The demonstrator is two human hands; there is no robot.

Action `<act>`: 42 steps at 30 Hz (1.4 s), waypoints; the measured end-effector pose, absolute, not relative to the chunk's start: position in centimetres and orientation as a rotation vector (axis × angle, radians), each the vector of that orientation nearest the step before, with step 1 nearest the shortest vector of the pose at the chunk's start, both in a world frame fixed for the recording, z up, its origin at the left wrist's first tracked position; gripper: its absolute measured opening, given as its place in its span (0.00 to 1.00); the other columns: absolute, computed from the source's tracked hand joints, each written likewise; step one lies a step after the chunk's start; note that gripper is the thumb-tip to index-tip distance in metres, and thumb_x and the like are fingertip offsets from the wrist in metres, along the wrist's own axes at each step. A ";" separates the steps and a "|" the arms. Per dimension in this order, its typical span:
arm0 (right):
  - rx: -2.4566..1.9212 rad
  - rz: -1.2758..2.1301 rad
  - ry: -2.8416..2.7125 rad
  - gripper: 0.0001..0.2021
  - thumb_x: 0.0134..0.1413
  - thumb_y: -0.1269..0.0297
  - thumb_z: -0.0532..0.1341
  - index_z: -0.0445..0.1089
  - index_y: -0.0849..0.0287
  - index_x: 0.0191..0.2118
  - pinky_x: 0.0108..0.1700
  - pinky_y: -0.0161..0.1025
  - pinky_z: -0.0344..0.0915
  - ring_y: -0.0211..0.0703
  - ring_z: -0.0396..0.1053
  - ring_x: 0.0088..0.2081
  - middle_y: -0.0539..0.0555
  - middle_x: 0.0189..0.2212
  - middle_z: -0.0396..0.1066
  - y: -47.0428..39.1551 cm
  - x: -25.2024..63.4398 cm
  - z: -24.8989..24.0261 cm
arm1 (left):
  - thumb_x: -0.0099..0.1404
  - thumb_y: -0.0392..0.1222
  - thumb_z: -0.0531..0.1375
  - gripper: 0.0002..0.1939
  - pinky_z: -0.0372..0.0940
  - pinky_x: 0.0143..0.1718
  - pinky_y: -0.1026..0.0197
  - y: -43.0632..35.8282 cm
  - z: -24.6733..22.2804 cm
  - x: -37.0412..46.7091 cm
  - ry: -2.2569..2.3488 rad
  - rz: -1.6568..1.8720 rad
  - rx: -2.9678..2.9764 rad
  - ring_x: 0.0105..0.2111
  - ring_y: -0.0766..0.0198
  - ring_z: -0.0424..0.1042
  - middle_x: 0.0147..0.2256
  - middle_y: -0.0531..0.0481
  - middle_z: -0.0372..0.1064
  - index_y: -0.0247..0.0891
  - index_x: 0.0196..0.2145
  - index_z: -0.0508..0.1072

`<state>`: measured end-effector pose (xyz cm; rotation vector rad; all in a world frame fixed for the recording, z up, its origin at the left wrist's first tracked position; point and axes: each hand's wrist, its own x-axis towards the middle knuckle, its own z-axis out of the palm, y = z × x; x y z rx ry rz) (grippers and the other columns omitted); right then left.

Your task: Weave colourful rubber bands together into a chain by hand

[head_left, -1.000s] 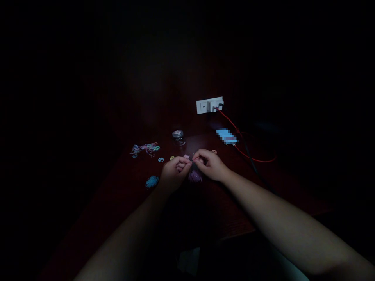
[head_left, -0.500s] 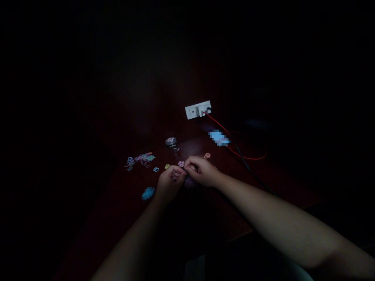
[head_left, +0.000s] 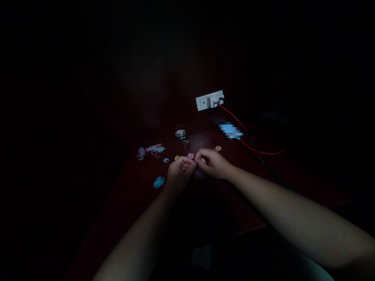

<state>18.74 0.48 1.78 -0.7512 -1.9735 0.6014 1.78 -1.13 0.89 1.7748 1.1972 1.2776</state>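
Observation:
In the head view my left hand [head_left: 181, 173] and my right hand [head_left: 215, 164] meet fingertip to fingertip over the table, both pinched closed. Whatever lies between the fingertips is too small and dark to make out. Just below them is a dim purple pile [head_left: 200, 174] of small bands. Pink bands [head_left: 191, 155] lie right behind the fingertips, and yellow bands [head_left: 177, 158] are partly behind my left hand. A blue pile of bands [head_left: 159, 182] sits left of my left wrist. Peach bands [head_left: 218, 148] lie beyond my right hand.
A mixed heap of coloured bands [head_left: 150, 150] lies at the table's left, near a light blue band [head_left: 166, 160]. Behind stands a small lidded jar [head_left: 181, 134]. A white wall socket [head_left: 203, 103] feeds a red cable [head_left: 258, 150] by a pixelated bright object [head_left: 231, 130]. The room is dark.
The whole scene has shifted right and slightly up as the camera turned. My hands keep the same pinched pose, fingertips together.

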 end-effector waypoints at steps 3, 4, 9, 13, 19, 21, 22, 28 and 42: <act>-0.773 0.588 -1.960 0.02 0.53 0.71 0.57 0.65 0.60 0.31 0.24 0.31 0.52 0.33 0.55 0.22 0.46 0.21 0.58 0.6 18.8 1.7 | 0.56 0.42 0.63 0.06 0.63 0.25 0.66 -1.1 0.8 1.8 1.200 1.294 1.777 0.23 0.69 0.67 0.23 0.54 0.69 0.37 0.29 0.72; -0.777 0.586 -1.958 0.02 0.53 0.70 0.57 0.65 0.60 0.31 0.24 0.31 0.52 0.33 0.55 0.22 0.46 0.21 0.59 0.6 18.8 1.7 | 0.56 0.42 0.63 0.06 0.63 0.25 0.66 -1.1 0.8 1.9 1.196 1.299 1.775 0.23 0.69 0.67 0.24 0.54 0.69 0.37 0.30 0.72; -0.772 0.568 -1.966 0.03 0.55 0.68 0.57 0.65 0.60 0.31 0.25 0.32 0.52 0.33 0.55 0.23 0.47 0.22 0.59 0.7 19.0 1.6 | 0.56 0.42 0.63 0.07 0.62 0.25 0.66 -1.1 0.8 2.0 1.195 1.322 1.765 0.23 0.69 0.67 0.24 0.53 0.69 0.37 0.29 0.71; -0.780 0.561 -1.985 0.04 0.57 0.67 0.55 0.64 0.60 0.32 0.26 0.33 0.53 0.34 0.56 0.24 0.47 0.22 0.60 0.8 19.1 1.5 | 0.56 0.42 0.63 0.06 0.61 0.23 0.67 -1.2 0.9 2.1 1.206 1.339 1.782 0.22 0.70 0.65 0.23 0.54 0.68 0.37 0.29 0.71; -0.743 0.578 -1.999 0.06 0.55 0.67 0.58 0.66 0.60 0.39 0.24 0.32 0.53 0.33 0.57 0.22 0.48 0.25 0.64 1.0 19.3 1.5 | 0.57 0.41 0.62 0.06 0.62 0.24 0.68 -1.0 0.6 1.9 1.202 1.370 1.818 0.22 0.71 0.66 0.24 0.53 0.69 0.36 0.30 0.71; -0.725 0.574 -2.022 0.05 0.55 0.67 0.58 0.67 0.60 0.37 0.25 0.32 0.54 0.33 0.57 0.23 0.48 0.25 0.64 1.0 19.3 1.5 | 0.57 0.41 0.62 0.06 0.62 0.24 0.68 -0.8 0.4 1.9 1.180 1.373 1.829 0.22 0.71 0.66 0.24 0.54 0.69 0.36 0.30 0.71; -0.724 0.553 -2.031 0.04 0.55 0.67 0.57 0.67 0.61 0.35 0.25 0.32 0.54 0.33 0.58 0.23 0.48 0.24 0.63 1.1 19.3 1.4 | 0.57 0.41 0.62 0.06 0.62 0.24 0.68 -0.8 0.3 1.8 1.168 1.376 1.833 0.22 0.71 0.66 0.24 0.54 0.69 0.36 0.30 0.71; -0.760 0.478 -2.036 0.06 0.56 0.66 0.57 0.67 0.61 0.31 0.26 0.33 0.55 0.34 0.58 0.23 0.48 0.22 0.61 1.0 19.3 1.6 | 0.56 0.41 0.63 0.07 0.62 0.24 0.68 -0.7 0.2 1.8 1.146 1.385 1.838 0.23 0.71 0.66 0.24 0.54 0.68 0.36 0.30 0.71; -0.741 0.493 -1.992 0.04 0.53 0.67 0.59 0.67 0.62 0.31 0.25 0.32 0.55 0.33 0.57 0.21 0.47 0.20 0.61 1.0 19.4 1.8 | 0.57 0.41 0.63 0.07 0.61 0.25 0.68 -0.6 0.3 1.6 1.173 1.406 1.801 0.24 0.71 0.64 0.25 0.53 0.67 0.35 0.30 0.71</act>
